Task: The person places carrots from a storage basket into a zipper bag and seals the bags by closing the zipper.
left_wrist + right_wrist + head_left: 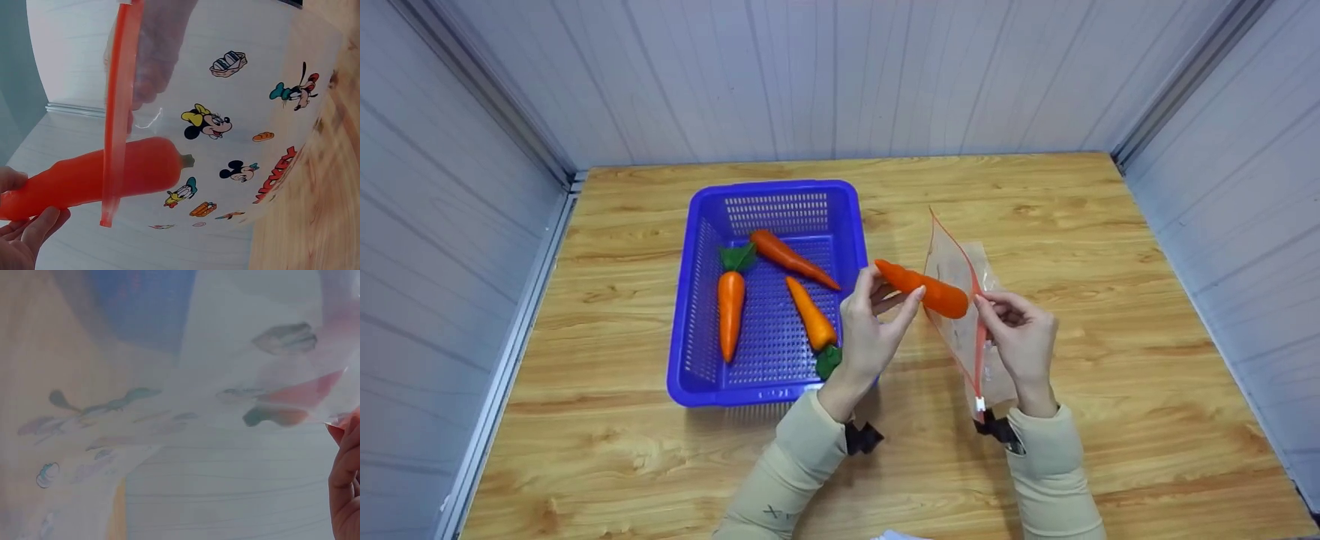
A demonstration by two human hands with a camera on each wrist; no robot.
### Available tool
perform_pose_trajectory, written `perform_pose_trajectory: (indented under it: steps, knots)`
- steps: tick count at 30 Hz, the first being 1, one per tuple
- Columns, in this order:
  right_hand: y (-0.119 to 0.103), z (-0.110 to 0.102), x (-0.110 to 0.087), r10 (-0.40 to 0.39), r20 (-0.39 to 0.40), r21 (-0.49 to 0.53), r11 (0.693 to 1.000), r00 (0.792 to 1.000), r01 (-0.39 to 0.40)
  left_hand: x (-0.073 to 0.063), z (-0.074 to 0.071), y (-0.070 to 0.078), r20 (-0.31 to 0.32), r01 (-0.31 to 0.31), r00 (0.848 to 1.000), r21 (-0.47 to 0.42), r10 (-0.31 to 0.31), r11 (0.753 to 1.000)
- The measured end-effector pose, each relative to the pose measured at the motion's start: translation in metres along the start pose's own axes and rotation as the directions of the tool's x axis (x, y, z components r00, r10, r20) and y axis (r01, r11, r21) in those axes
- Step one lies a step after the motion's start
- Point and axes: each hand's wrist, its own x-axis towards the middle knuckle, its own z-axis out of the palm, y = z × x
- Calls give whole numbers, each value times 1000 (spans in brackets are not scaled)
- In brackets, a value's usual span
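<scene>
My left hand (pixel 870 319) pinches an orange carrot (pixel 934 294) near its pointed end, thumb on one side and fingers on the other. The carrot's blunt end, with a short green stub, points right into the mouth of a clear zip bag (pixel 270 169). Through the printed plastic in the left wrist view, that end shows past the orange zip strip (pixel 116 124). My right hand (pixel 1024 334) pinches the strip at the bag's far side, and the mouth gapes. A white slider (pixel 979 404) sits at the strip's near end. Plastic covers most of the right wrist view.
A blue basket (pixel 681 322) stands left of my hands on the wooden table (pixel 607 457). In it lie a carrot with green leaves (pixel 730 315), a leafless carrot (pixel 791 259) and a lighter orange carrot (pixel 812 315). Pale panel walls (pixel 810 82) enclose the table.
</scene>
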Motion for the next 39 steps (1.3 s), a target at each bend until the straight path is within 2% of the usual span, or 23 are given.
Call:
perform_pose_trajectory:
  steps: [2,3,5,9,11,14,20,25,30,36,39]
  knots:
    - [-2,-1,3,-16,6,-27,999,1000,16,0,1,-1,24,15,1000,3,-15,1000]
    - [1,-2,5,-31,14,-2,1000,999,31,0,2,-2,39,25,999,6,-25,1000]
    - [-6,-1,8,-26,8,-24,999,1000,26,0,4,-4,66,50,997,25,-51,998]
    - [-11,-3,14,-63,9,-56,996,998,64,-2,5,-7,102,90,989,143,-105,986]
    - [-19,-3,17,-88,5,-138,987,996,88,-3,5,-9,114,97,986,213,-123,972]
    - [-16,-6,19,-124,15,-164,979,992,124,-3,5,-10,133,105,981,258,-143,960]
    - [-14,-11,24,-150,16,-166,975,989,151,-2,3,-13,151,107,978,246,-147,963]
    - [-23,-14,30,-158,3,-219,963,987,155,-2,2,-14,153,114,975,265,-159,957]
    - [-34,-18,35,-156,-15,-237,960,988,148,-2,0,-12,151,98,979,259,-141,961]
    - [-57,-17,39,-172,-32,-253,954,985,158,1,-11,-4,148,78,982,268,-121,960]
    - [-61,-18,41,-185,-47,-268,949,982,166,5,-20,2,142,73,983,278,-116,958]
